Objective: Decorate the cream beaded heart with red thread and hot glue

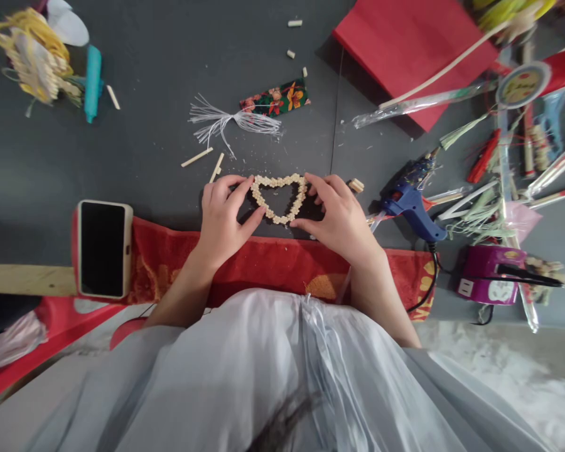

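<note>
A heart-shaped ring of small cream, bead-like pieces (283,220) is held between my two hands, just above or on the dark table. My left hand (226,213) pinches its left side between thumb and fingers. On the other side, my right hand (336,213) grips the heart with a fingertip at the upper right lobe and the thumb near the bottom point. Beyond the heart lie a bundle of thin white strands (235,119) and a flowered fabric strip (277,98). Short pale sticks (196,157) rest near my left hand.
A blue hot glue gun (412,207) lies to the right, its cord running toward a purple power socket block (489,273). A phone (103,248) sits at left on a red towel (273,263). A red paper bag (405,47) and craft scraps occupy the far right.
</note>
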A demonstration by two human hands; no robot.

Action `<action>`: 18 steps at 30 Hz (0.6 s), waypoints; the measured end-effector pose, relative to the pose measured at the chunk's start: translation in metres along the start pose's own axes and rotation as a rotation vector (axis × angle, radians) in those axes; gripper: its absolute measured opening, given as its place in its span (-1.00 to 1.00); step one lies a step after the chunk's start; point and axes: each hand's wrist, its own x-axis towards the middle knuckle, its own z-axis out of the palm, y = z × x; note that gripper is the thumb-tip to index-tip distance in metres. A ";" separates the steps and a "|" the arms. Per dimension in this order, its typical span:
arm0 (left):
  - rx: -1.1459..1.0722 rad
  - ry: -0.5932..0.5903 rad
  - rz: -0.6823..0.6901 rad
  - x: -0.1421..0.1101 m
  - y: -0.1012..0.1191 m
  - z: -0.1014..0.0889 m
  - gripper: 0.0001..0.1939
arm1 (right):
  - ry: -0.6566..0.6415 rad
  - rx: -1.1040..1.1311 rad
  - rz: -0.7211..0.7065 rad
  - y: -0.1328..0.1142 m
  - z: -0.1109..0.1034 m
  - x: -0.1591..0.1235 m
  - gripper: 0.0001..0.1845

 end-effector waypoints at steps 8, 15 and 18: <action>0.002 -0.052 0.013 -0.001 -0.002 -0.004 -0.45 | -0.028 0.026 -0.002 0.000 -0.003 -0.003 -0.14; 0.028 -0.054 0.056 -0.001 0.000 -0.009 -0.41 | -0.016 0.013 0.002 -0.003 -0.001 -0.002 -0.15; 0.048 -0.068 0.045 0.000 0.000 -0.010 -0.41 | -0.010 0.012 0.001 -0.004 0.000 -0.002 -0.18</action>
